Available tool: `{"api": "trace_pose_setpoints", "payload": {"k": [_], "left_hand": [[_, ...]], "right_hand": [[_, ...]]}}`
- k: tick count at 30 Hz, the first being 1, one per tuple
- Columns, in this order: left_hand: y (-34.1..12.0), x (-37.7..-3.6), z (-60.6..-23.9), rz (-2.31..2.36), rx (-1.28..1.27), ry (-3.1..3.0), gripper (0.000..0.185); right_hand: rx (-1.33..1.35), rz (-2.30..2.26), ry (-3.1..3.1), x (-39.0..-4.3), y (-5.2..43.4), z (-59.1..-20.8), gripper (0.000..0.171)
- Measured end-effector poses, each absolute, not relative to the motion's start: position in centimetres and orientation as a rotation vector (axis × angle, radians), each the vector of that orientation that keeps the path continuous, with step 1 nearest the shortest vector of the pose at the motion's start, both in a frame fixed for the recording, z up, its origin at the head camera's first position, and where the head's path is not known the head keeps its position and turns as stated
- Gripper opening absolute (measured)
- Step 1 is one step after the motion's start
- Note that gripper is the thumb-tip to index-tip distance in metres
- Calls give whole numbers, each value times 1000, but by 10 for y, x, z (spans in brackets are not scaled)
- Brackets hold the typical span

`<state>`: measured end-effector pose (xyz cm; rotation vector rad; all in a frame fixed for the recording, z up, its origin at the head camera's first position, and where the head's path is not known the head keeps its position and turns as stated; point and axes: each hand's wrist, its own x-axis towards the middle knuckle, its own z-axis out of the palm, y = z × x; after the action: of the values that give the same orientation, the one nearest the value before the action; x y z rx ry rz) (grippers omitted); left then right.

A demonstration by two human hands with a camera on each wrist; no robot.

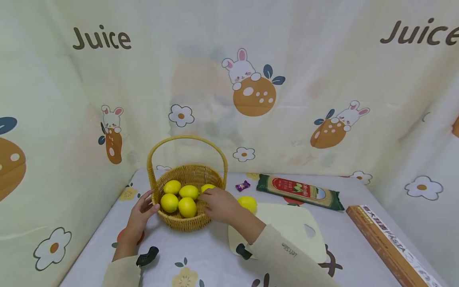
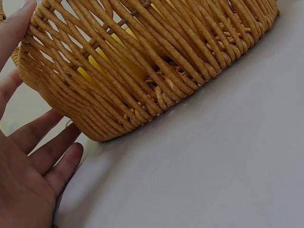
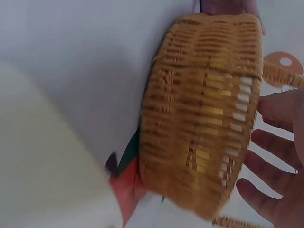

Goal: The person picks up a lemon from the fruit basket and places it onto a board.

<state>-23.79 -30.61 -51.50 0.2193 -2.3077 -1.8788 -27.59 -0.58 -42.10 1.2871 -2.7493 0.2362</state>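
From the head camera, a wicker basket with a tall hoop handle stands on the table near the left back corner, with lemons lying inside it. The left hand rests with straight, spread fingers against the basket's left wall, holding nothing. The right hand reaches over the basket's right rim, its fingers relaxed by the lemon nearest that rim; whether it grips that fruit cannot be told. One more lemon lies just right of the basket on the edge of a pale cutting board. Behind the board lie a green packet of pasta and a small purple sweet; a long brown box lies along the right edge. The left wrist view shows the spread fingers beside the woven wall, yellow showing through the gaps. The right wrist view, blurred, shows the basket's side and open fingers over its rim.
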Motion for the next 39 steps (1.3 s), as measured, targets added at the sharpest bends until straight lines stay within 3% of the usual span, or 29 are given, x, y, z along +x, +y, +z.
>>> {"api": "trace_pose_setpoints", "payload": {"k": [7,18,32,39], "left_hand": [[-305,-240,-515,-1895,222,-2306,71],[-308,-243,-515,-1900,225,-2301,72],[-309,-240,-517,-1912,210,-2273,66],[-309,-241,-519,-1903,216,-2269,65]], "right_hand": [[1271,246,-2841,-287,-34,-430,34],[1143,245,-3045,-300,-62,-435,54],[1164,245,-3133,-308,-82,-449,63],[1225,268,-3152,-309,-76,-442,59]]}}
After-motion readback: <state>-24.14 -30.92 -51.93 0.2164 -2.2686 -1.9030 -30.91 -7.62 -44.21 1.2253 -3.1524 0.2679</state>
